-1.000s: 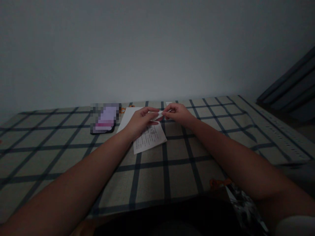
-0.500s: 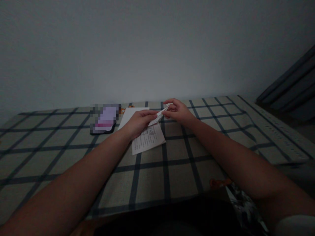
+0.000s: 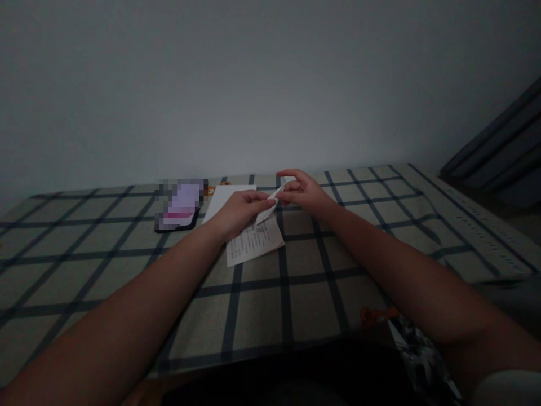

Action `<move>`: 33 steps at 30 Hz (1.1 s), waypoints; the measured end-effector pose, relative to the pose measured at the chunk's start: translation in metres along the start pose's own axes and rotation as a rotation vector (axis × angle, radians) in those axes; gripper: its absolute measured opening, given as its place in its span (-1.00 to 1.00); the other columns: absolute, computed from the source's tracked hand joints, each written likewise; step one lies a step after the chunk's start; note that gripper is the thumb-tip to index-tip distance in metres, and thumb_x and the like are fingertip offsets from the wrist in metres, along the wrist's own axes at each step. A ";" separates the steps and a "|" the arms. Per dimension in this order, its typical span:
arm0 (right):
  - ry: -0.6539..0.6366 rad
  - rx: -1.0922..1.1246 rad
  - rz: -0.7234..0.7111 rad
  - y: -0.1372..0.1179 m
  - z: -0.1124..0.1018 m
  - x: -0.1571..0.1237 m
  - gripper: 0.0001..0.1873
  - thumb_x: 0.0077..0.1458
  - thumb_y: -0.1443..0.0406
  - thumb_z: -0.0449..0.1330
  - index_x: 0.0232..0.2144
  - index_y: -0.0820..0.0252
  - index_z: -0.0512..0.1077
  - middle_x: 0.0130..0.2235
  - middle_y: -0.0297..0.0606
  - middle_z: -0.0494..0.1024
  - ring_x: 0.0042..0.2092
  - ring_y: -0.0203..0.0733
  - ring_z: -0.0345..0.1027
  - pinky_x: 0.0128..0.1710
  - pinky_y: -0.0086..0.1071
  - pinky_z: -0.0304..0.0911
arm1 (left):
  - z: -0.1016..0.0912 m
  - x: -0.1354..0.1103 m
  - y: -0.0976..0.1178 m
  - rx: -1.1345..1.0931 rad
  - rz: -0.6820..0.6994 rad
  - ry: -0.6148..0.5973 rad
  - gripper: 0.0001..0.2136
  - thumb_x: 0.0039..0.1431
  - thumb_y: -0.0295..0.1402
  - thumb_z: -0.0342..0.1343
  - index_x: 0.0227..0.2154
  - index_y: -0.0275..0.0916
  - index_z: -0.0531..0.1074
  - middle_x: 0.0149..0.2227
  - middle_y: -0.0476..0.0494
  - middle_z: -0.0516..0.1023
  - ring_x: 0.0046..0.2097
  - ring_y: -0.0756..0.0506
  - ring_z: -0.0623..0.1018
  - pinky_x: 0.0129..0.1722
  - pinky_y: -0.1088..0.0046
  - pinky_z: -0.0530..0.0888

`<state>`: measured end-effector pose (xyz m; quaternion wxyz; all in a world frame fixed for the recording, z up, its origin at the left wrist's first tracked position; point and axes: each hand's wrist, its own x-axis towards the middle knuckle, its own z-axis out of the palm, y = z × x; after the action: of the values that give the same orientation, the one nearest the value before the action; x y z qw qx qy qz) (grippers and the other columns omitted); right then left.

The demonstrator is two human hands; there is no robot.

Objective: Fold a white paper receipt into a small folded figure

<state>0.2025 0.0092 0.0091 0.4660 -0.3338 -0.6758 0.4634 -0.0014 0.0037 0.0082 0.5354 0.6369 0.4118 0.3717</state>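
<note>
A small white printed paper slip (image 3: 252, 242) lies on a checked cloth (image 3: 304, 282), its far edge lifted and folded over. My left hand (image 3: 236, 211) rests on the slip's left part with fingers curled, pinching the folded edge. My right hand (image 3: 302, 192) pinches the same raised edge from the right, thumb and fingers pressed together. The two hands nearly touch above the slip's far end.
A phone (image 3: 180, 206) with a lit screen lies to the left of the hands. A blank white sheet (image 3: 222, 198) lies under my left hand, toward the wall. A dark patterned object (image 3: 416, 349) sits at the near right edge. A plain wall stands behind.
My right hand has shifted slightly left and up, bringing the paper's far edge further over the slip. The slip has moved a little to the left. My left hand stays in place.
</note>
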 end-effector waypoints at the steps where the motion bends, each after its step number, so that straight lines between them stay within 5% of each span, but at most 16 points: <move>1: 0.008 0.024 0.017 0.001 0.000 0.001 -0.48 -0.03 0.22 0.31 -0.01 0.21 0.33 -0.39 -0.35 0.50 -0.34 -0.29 0.41 -0.26 -0.35 0.38 | 0.000 0.000 0.000 -0.038 -0.003 0.001 -0.75 -0.04 -0.17 0.31 -0.35 -0.24 0.59 -0.56 -0.06 0.49 -0.60 0.03 0.37 -0.60 0.49 0.26; 8: -0.035 0.049 0.103 0.003 -0.002 0.004 -0.75 -0.04 0.19 0.32 -0.36 0.27 0.50 -0.38 -0.29 0.53 -0.34 -0.35 0.39 -0.27 -0.42 0.36 | 0.003 0.001 0.001 -0.086 -0.024 0.023 -0.75 -0.07 -0.22 0.33 -0.36 -0.26 0.58 -0.50 -0.12 0.55 -0.52 -0.03 0.47 -0.52 0.45 0.36; 33: -0.058 0.122 0.161 0.005 -0.002 0.001 -0.78 0.01 0.19 0.29 -0.40 0.27 0.52 -0.41 -0.29 0.54 -0.37 -0.35 0.39 -0.27 -0.42 0.34 | 0.004 0.002 -0.001 -0.038 0.006 0.102 -0.74 -0.12 -0.20 0.35 -0.44 -0.26 0.50 -0.48 -0.05 0.50 -0.50 0.01 0.42 -0.49 0.47 0.30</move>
<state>0.2037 0.0126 0.0052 0.4269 -0.3445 -0.6304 0.5493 0.0030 0.0037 0.0070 0.5245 0.6081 0.4297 0.4129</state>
